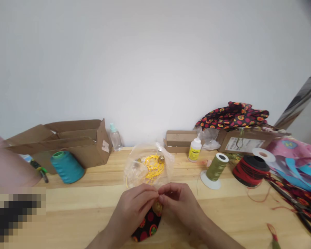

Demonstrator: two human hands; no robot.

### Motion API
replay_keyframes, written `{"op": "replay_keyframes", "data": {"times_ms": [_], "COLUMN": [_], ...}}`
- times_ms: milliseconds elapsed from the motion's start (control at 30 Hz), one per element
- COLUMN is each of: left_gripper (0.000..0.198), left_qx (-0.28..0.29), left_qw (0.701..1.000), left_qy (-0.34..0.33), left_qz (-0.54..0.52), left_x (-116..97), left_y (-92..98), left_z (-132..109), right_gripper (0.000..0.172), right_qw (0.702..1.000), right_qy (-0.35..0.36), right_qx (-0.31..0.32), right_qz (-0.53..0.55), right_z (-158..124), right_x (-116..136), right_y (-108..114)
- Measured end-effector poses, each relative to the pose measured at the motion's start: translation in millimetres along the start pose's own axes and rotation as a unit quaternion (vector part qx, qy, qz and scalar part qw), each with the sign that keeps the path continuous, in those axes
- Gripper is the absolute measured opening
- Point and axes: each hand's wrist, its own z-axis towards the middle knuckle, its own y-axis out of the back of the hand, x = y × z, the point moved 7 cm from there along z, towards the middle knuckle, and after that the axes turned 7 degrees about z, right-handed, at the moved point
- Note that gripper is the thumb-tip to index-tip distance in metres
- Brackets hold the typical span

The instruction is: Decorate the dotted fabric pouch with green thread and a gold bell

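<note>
A small black fabric piece with red and orange round prints [148,224] hangs below my fingertips, near the table's front edge. My left hand [135,204] has its fingers closed on the top of this piece. Fingertip to fingertip with it, my right hand [180,202] pinches at the same top end; what lies between its thumb and forefinger is too small to name. A round golden thing [157,206] shows just under the fingertips, against the fabric. Just beyond both hands lies a clear plastic bag [136,155] with yellow cord [153,167] and a golden bell [161,159].
Open cardboard box [79,154], teal thread cone [68,167] and clear bottle [115,138] stand left. At right are a glue bottle [195,149], green spool [217,167], red spool [251,171], printed cloth [234,117] and a tassel [274,237]. A small box [180,141] stands near the wall.
</note>
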Motion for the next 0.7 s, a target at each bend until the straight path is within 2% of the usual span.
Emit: {"op": "replay_keyframes", "data": {"times_ms": [167,300,500,567,700], "left_gripper": [0.012,0.012,0.014,0.014,0.015], "left_qx": [0.031,0.026,-0.017,-0.022,-0.016], "left_qw": [0.999,0.999,1.000,1.000,1.000], "left_qy": [0.003,0.008,0.005,0.000,-0.009], "left_qz": [0.023,0.038,0.008,-0.005,-0.011], "left_x": [0.3,1.6,4.1,4.6,4.5], "left_y": [-7.9,-8.9,0.9,2.9,3.0], "left_z": [-1.8,-3.3,-3.4,-2.8,-2.2], "right_gripper": [0.010,0.015,0.019,0.017,0.013], "right_qw": [0.999,0.999,0.987,0.990,0.998], "right_qy": [-0.015,-0.032,-0.053,-0.045,-0.015], "right_qx": [-0.023,-0.003,-0.020,-0.013,-0.059], "right_qz": [-0.037,0.042,0.150,0.135,0.013], "right_z": [-0.1,0.2,0.5,-0.1,-2.1], "right_x": [-4.5,-7.6,-9.8,-7.0,-0.3], "right_y": [3.1,-1.0,1.3,0.7,7.9]}}
